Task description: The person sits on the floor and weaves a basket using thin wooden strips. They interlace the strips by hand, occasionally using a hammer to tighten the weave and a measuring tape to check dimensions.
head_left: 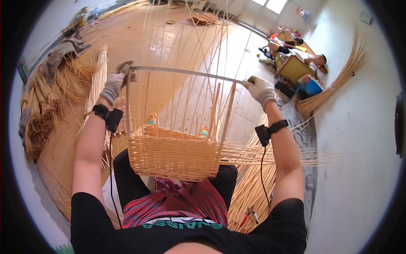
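Between my two gloved hands a thin measuring tape (186,72) is stretched across the top of two upright stakes. My left hand (119,80) pinches one end of the tape by the left stake (129,103). At the other end, my right hand (259,89) grips the tape beside the right stake (229,111). Below them a half-woven wicker basket (173,154) rests on my lap, its long thin rods standing up from the weave. More loose rods (270,155) stick out from its right side.
Bundles of rods (44,106) lie at the left, and a pile of rods (249,186) lies right of my legs with red-handled pliers (249,216) on it. A tied bundle (330,91) leans on the right wall near a cluttered yellow chair (294,70) and a blue container (311,86).
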`<state>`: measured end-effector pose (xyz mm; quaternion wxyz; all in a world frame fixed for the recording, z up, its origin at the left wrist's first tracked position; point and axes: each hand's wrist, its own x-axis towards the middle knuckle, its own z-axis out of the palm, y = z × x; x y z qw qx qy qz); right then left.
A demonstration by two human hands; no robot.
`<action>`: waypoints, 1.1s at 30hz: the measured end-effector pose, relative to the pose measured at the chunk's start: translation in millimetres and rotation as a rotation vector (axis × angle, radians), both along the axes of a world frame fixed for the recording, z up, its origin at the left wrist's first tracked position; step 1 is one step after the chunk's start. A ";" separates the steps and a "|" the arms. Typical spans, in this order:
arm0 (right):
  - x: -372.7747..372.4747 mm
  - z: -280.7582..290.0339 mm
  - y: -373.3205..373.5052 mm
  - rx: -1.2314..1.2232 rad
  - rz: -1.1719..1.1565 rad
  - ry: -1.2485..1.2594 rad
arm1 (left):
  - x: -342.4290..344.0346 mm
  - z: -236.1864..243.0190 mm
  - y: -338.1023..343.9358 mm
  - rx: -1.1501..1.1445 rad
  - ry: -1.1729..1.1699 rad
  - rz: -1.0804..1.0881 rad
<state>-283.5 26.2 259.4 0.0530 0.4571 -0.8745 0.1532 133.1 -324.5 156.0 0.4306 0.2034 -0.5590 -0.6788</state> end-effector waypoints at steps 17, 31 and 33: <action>-7.2 -23.2 -4.2 0.021 0.006 0.106 | -8.8 -6.7 -9.2 -0.031 -0.007 0.175; 251.6 -212.7 222.5 -0.605 0.097 -1.405 | -130.0 -71.7 346.6 -1.309 -0.649 -0.032; 264.3 -192.5 240.8 -0.673 -0.124 -1.254 | -159.4 -62.5 352.1 -1.023 -1.019 -0.330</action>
